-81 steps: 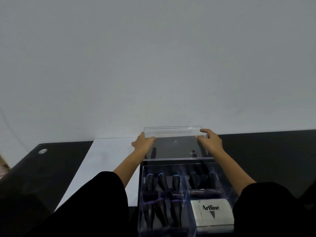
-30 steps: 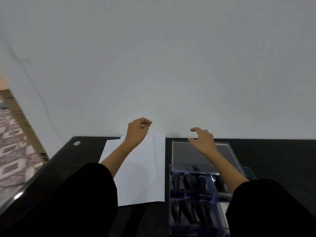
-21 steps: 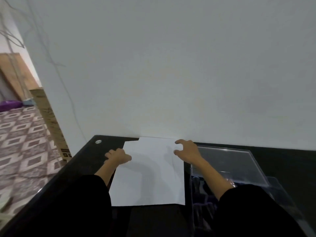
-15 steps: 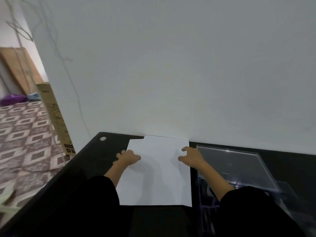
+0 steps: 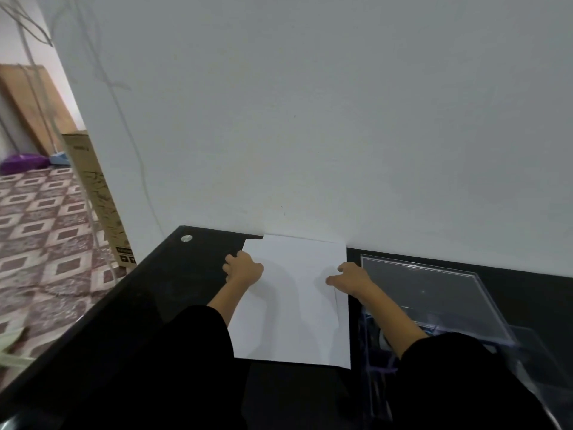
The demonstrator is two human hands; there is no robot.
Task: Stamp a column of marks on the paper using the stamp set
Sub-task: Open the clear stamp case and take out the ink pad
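A white paper (image 5: 294,321) lies on the black table (image 5: 173,293), its far edge against the wall; a second sheet peeks out beneath it at the far left. My left hand (image 5: 243,270) grips the paper's left edge with curled fingers. My right hand (image 5: 350,279) holds the right edge, fingers curled onto the sheet. To the right stands the clear stamp set box (image 5: 375,361), its lid (image 5: 434,293) lying open and flat behind it. My right sleeve hides most of the stamps.
The white wall rises right behind the table. A round metal fitting (image 5: 186,238) sits at the far left corner. The table's left edge drops to a patterned floor, where a cardboard box (image 5: 99,200) leans on the wall.
My hands left the box's lid and came onto the paper's two side edges. The view swung left. In the last half second the hands barely moved.
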